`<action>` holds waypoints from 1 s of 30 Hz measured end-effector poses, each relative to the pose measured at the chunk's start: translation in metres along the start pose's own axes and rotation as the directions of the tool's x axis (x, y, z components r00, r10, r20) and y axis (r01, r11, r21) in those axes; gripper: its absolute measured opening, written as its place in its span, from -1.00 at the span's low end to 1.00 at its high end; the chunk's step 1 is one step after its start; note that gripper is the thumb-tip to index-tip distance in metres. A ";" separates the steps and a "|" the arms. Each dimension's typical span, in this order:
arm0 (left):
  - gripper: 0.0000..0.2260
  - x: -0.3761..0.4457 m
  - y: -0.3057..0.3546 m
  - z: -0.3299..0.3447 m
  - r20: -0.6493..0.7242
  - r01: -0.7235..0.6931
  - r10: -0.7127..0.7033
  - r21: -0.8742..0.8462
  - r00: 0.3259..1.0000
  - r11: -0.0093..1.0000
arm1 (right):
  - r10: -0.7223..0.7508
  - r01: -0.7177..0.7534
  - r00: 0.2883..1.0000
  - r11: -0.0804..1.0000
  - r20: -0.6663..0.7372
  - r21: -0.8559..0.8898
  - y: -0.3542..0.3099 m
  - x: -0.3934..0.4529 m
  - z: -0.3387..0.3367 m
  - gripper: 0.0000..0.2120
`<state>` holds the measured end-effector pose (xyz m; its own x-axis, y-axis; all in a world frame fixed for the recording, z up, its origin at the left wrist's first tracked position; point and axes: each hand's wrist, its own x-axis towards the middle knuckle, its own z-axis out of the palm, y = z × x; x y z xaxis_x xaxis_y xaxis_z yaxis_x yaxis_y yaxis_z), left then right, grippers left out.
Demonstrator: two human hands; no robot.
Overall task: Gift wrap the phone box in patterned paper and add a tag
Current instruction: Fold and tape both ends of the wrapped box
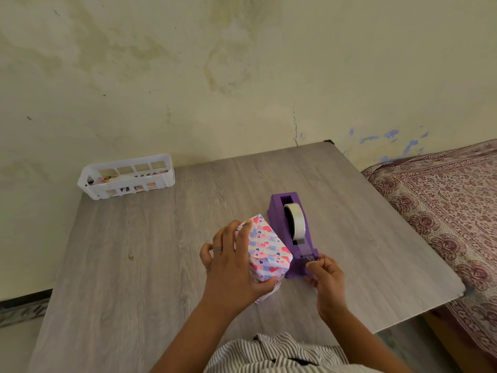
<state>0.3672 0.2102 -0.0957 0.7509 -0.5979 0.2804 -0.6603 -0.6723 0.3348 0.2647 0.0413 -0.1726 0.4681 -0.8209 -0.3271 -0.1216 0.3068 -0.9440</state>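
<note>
The phone box [265,250], wrapped in white paper with pink hearts and blue patches, stands on end on the grey wooden table [139,254]. My left hand [231,267] grips it from the left, thumb at its lower front and fingers over the top. Directly right of it sits a purple tape dispenser [291,232] with a roll of clear tape [295,220]. My right hand [324,275] pinches the tape end at the dispenser's cutter, near the front.
A white slotted plastic basket [126,175] with small paper pieces stands at the table's far left, by the wall. A bed with a maroon patterned cover [443,211] lies right of the table. My striped clothing [274,354] shows at the bottom.
</note>
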 end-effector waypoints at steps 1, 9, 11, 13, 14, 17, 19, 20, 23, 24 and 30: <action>-0.11 0.000 0.000 0.000 0.001 0.001 -0.001 -0.002 1.000 1.000 | -0.020 0.021 1.000 0.998 0.004 -0.054 -0.001 0.000 -0.001 -0.84; -0.12 -0.001 -0.001 0.001 0.015 0.012 -0.012 -0.011 1.000 1.000 | -0.106 0.088 0.994 0.934 -0.034 -0.347 -0.014 -0.006 0.002 -0.86; -0.11 -0.001 -0.001 0.000 0.013 0.013 -0.013 -0.017 1.000 1.000 | -0.093 0.072 0.995 0.934 -0.042 -0.350 -0.019 -0.005 0.002 -0.87; -0.11 -0.002 0.000 0.000 0.011 0.009 -0.009 -0.023 1.000 1.000 | -0.095 0.071 0.994 0.926 -0.047 -0.370 -0.022 -0.004 0.001 -0.86; -0.11 -0.002 0.000 -0.001 0.012 0.009 -0.008 -0.029 1.000 1.000 | -0.095 0.070 0.994 0.920 -0.046 -0.385 -0.024 -0.003 0.001 -0.86; -0.10 -0.001 0.001 0.000 0.014 0.005 -0.004 -0.039 1.000 0.999 | -0.091 0.065 0.995 0.896 -0.038 -0.439 -0.027 -0.002 0.002 -0.88; -0.10 -0.001 0.001 0.001 0.014 0.008 -0.008 -0.038 1.000 0.999 | -0.099 0.072 0.995 0.878 -0.033 -0.473 -0.026 0.001 0.002 -0.89; -0.10 -0.001 0.001 0.001 0.013 0.012 -0.012 -0.042 1.000 0.999 | -0.103 0.075 0.994 0.869 -0.031 -0.488 -0.025 0.002 0.002 -0.90; -0.11 0.000 0.003 0.001 0.002 0.018 -0.018 -0.050 1.000 0.999 | -0.083 0.046 0.995 0.864 -0.052 -0.502 -0.022 0.006 -0.003 -0.90; -0.11 0.000 0.003 0.001 0.003 0.020 -0.020 -0.054 1.000 0.998 | -0.062 0.023 0.996 0.874 -0.064 -0.485 -0.020 0.008 -0.006 -0.89; -0.10 -0.002 0.002 0.000 0.019 0.021 -0.019 -0.078 1.000 0.997 | -0.169 0.108 0.981 0.887 -0.099 -0.450 -0.041 -0.006 -0.015 -0.86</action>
<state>0.3648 0.2102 -0.0957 0.7633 -0.5928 0.2568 -0.6415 -0.6484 0.4099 0.2539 0.0266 -0.1328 0.3933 -0.9044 -0.1654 -0.4510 -0.0330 -0.8919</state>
